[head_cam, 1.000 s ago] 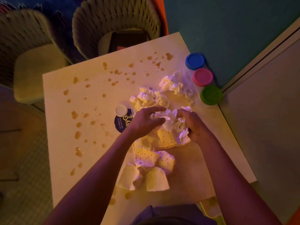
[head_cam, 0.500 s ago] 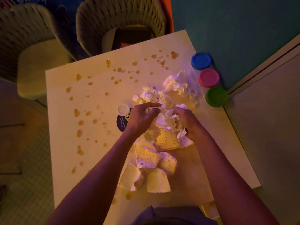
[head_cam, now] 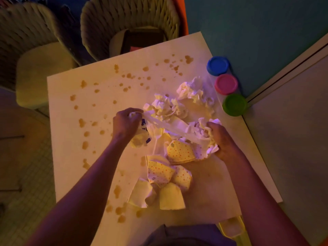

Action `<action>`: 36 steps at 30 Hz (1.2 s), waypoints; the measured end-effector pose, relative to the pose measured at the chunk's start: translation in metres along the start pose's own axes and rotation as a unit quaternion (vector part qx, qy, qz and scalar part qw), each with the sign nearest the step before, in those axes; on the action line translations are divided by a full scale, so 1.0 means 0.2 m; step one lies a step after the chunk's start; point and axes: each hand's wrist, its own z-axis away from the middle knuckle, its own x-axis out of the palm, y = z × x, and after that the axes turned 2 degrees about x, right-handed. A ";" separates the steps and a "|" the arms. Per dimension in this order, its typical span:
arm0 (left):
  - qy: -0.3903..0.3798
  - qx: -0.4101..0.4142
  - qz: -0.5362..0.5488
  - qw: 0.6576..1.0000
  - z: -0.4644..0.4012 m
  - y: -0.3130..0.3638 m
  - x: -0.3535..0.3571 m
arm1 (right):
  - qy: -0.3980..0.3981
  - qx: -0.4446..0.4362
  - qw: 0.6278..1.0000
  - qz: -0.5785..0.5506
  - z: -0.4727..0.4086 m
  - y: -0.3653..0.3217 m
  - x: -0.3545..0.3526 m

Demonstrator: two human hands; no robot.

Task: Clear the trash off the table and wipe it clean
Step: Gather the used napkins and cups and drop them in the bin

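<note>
L hand (head_cam: 126, 121) & R hand (head_cam: 217, 137) each pinch an end of a white tissue (head_cam: 174, 126), taut above table (head_cam: 71, 139) centre. Risk: pulled w/ more force, tissue prob tears, scraps drop into brown spills (head_cam: 85, 144).

A: Is it bright in here?

B: No, it is dim. The light is warm and yellow on the table (head_cam: 74, 157), with some purple on the arms.

A: Is anything fuzzy?

B: Yes. The chairs (head_cam: 44, 68) at the top look soft and a bit blurred. The floor on the left is very dark.

A: Do the edges look straight?

B: No, they bend, because the camera sees wide.
</note>
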 end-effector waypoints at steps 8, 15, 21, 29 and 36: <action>0.020 -0.029 0.050 0.998 0.07 0.01 0.01 | -0.065 0.029 0.997 0.038 0.07 -0.02 -0.01; 0.099 -0.093 0.117 0.984 0.01 0.01 -0.12 | -0.089 0.057 0.975 0.194 0.06 0.04 -0.05; 0.072 -0.111 0.161 0.978 0.04 0.05 -0.09 | -0.198 0.043 0.955 0.218 0.10 0.08 0.05; -0.062 -0.120 0.290 0.948 0.13 0.18 -0.01 | -0.233 0.032 0.896 0.377 0.09 0.10 0.21; -0.101 -0.128 0.379 0.911 0.13 0.20 -0.07 | -0.281 0.052 0.847 0.447 0.07 0.16 0.20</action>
